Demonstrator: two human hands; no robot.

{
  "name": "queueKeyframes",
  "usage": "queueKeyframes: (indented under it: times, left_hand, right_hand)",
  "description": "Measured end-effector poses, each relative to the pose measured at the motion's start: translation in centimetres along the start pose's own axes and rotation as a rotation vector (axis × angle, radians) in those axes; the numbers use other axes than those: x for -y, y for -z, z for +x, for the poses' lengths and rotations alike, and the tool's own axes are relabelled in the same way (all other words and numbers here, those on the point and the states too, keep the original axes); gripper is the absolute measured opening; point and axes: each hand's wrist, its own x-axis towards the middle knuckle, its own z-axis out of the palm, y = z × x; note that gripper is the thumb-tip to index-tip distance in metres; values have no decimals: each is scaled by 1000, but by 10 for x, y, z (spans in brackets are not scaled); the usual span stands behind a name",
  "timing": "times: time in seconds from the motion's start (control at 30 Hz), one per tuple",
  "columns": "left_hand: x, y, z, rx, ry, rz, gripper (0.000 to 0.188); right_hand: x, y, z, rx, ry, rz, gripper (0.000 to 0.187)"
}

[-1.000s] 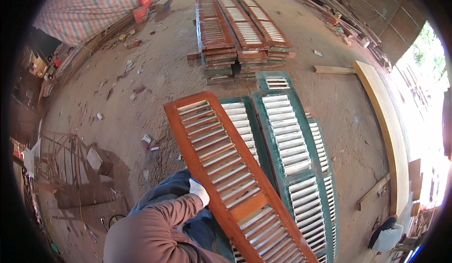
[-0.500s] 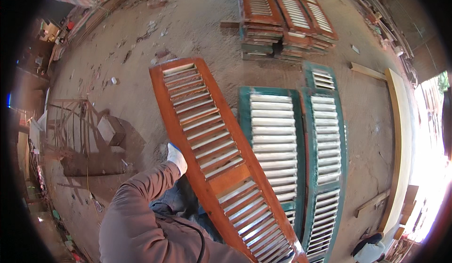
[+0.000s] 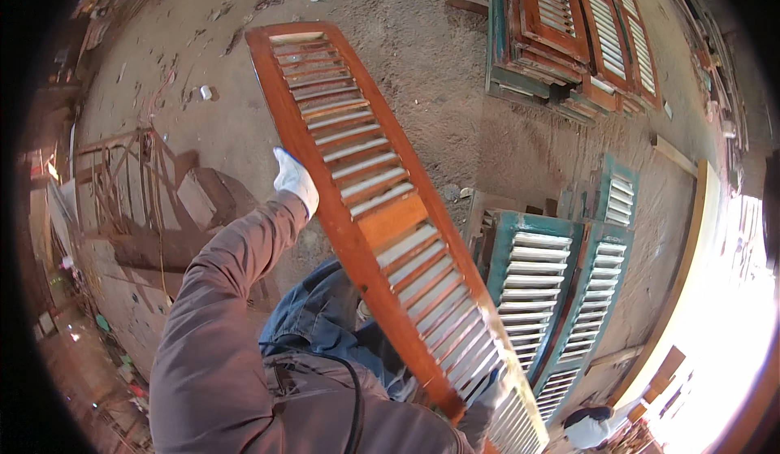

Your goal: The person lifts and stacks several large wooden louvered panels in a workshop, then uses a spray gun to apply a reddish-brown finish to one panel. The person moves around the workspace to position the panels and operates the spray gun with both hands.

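A long orange-brown louvred shutter slants across my front, held up off the ground, its far end to the upper left. My left hand, in a white glove with a blue cuff edge, is closed on the shutter's left edge; its fingers are partly hidden. Low in the view, my right hand grips the near part of the same shutter, mostly covered by shade and the sleeve. Bright sunlight falls across the shutter's near end. To its right lie green-framed shutters with pale slats.
A stack of brown and green shutters lies at the far right. A long pale board runs along the right side. On the left stand a thin wooden frame and a block. Another person is at the lower right.
My view has swung left, so the stack and green shutters sit further right. The brown shutter has moved away from the green ones, with my left hand still on its edge.
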Motion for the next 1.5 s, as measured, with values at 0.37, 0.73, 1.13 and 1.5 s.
queueKeyframes:
  times: [0.37, 0.73, 1.13, 1.5]
  left_hand:
    - [-86, -146, 77, 733, -314, -134, 45]
    - [-230, -259, -91, 790, -299, -135, 37]
    - [-388, -504, -106, 1063, -415, 131, 49]
    - [-552, -792, -79, 987, -287, 26, 47]
  right_hand:
    - [135, -137, 5, 9, -501, 375, 51]
    - [267, -190, 47, -92, -562, 397, 48]
    - [489, -339, 220, -138, -568, 481, 44]
    - [706, -512, 378, -230, -584, 515, 41]
